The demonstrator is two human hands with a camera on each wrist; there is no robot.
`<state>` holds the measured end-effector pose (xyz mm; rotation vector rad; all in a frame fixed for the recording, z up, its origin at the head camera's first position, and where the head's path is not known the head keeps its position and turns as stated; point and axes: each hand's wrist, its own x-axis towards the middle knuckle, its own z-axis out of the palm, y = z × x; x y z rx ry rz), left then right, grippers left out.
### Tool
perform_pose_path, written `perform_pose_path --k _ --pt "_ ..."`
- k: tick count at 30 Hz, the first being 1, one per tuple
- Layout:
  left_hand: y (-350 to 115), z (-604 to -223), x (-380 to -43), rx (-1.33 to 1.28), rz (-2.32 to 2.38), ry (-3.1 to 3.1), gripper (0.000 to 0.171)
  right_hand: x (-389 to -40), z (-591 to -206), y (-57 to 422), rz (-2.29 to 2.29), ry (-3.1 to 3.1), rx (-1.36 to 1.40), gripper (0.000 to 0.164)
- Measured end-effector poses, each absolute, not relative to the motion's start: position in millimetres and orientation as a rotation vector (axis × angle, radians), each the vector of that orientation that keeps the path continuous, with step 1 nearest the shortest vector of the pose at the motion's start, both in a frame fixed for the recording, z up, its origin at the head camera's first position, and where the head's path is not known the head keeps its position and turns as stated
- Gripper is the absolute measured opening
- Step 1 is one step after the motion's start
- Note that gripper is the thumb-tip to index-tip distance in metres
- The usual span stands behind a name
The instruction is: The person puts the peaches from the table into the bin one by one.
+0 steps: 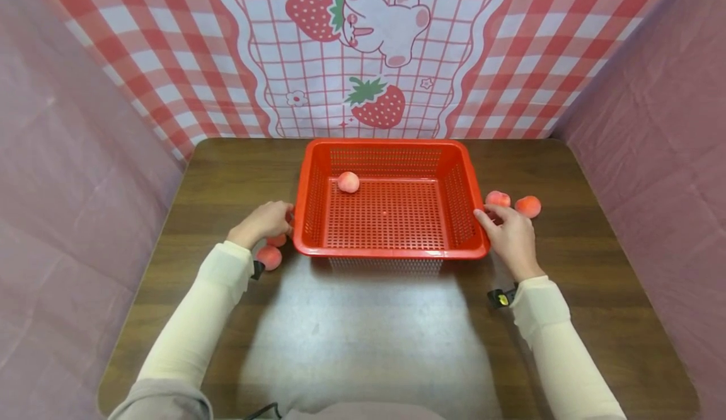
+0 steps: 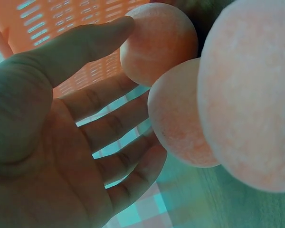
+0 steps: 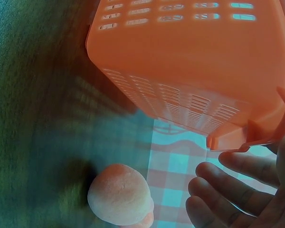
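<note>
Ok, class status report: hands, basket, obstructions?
Left hand at outer peach, grip unclear. Right hand holds red basket's rim. Single peach inside. Two loose peaches by right hand, possible obstruction.

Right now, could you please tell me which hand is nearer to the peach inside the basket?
Left: the left hand is outside the basket, left of the peach; the right hand is farther off, at the basket's right side.

No text, label or number can be read.

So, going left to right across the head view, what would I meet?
Left pink cloth → left hand → red slotted plastic basket holding one peach → right hand → right pink cloth.
</note>
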<state>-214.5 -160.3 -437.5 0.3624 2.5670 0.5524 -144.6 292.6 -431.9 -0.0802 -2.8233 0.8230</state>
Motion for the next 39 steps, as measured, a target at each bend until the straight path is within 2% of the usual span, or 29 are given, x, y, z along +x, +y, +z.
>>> perform_pose_path --k 24,39 --pt "-162.5 -435.4 -216.8 0.369 0.528 2.602 0.020 -143.7 -424.9 291.0 0.849 -2.870 -0.135 0.043" --pt "-161.1 -436.7 -213.5 0.383 0.556 2.616 0.024 -142.3 -425.0 291.7 0.805 -2.883 -0.131 0.043"
